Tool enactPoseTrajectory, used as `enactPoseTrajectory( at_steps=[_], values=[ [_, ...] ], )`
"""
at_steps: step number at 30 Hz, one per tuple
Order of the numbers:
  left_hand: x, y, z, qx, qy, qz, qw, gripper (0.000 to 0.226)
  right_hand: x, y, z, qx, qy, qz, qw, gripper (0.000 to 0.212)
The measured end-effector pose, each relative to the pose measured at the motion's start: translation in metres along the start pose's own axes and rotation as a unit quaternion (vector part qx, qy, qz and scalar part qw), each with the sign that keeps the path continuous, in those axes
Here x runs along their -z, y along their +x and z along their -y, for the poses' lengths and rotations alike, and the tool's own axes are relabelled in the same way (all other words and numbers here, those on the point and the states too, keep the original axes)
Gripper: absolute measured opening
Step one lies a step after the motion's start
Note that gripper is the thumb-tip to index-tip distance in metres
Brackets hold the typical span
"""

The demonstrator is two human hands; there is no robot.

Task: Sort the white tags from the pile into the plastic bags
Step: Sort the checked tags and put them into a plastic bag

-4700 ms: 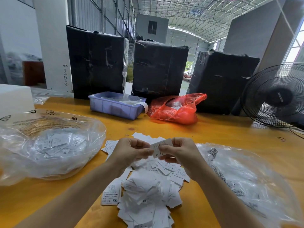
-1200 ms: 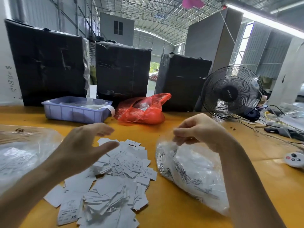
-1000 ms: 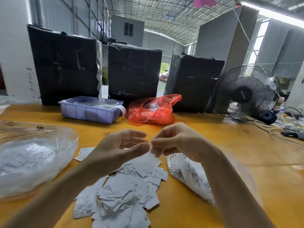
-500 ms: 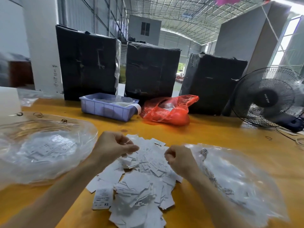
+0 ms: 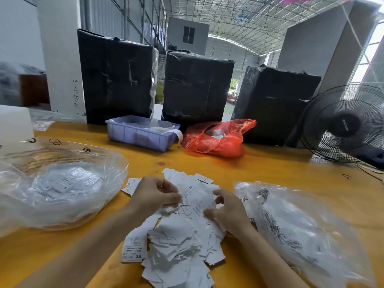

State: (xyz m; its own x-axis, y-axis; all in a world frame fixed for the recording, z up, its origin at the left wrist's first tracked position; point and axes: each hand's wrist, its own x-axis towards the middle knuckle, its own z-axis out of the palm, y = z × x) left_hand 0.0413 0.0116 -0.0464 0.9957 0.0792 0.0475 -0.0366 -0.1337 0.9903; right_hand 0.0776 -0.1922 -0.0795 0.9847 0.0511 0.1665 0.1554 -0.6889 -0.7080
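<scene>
A person sits at a yellow table [image 5: 270, 169], both hands down in a loose pile of white tags [image 5: 182, 235] directly in front of them. The left hand [image 5: 154, 196] has its fingers curled, pinching tags at the pile's top. The right hand [image 5: 225, 208] rests against the pile, fingers bent; whether it actually holds a tag I cannot tell. A clear plastic bag [image 5: 58, 188] with tags inside lies open to the left, and a second clear bag [image 5: 301, 231] lies to the right, each near its own hand, probably so sorted tags can be dropped in quickly.

Matt paper tags [image 5: 178, 242], glossy clear plastic bags [image 5: 62, 190], seemingly lacquered wood table [image 5: 270, 169]
</scene>
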Motion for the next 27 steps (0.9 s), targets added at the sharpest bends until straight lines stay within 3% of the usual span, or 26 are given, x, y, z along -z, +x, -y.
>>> enactPoseTrajectory(
  at_steps=[6, 11, 23, 27],
  values=[
    [-0.006, -0.002, 0.001, 0.029, -0.026, 0.014, 0.999, 0.028, 0.0, 0.001, 0.0, -0.003, 0.001, -0.038, 0.999, 0.03],
    [-0.008, -0.003, 0.0, 0.039, -0.051, 0.012, 0.998, 0.027, 0.002, 0.0, 0.001, 0.028, -0.07, -0.077, 0.994, 0.008],
    [-0.011, -0.006, 0.0, 0.051, -0.05, 0.043, 0.997, 0.028, 0.005, -0.008, 0.01, 0.053, -0.17, -0.118, 0.977, 0.01],
    [-0.012, -0.007, -0.001, 0.051, -0.059, 0.041, 0.996, 0.027, 0.003, -0.006, 0.008, 0.062, -0.125, -0.044, 0.989, 0.027]
  ],
)
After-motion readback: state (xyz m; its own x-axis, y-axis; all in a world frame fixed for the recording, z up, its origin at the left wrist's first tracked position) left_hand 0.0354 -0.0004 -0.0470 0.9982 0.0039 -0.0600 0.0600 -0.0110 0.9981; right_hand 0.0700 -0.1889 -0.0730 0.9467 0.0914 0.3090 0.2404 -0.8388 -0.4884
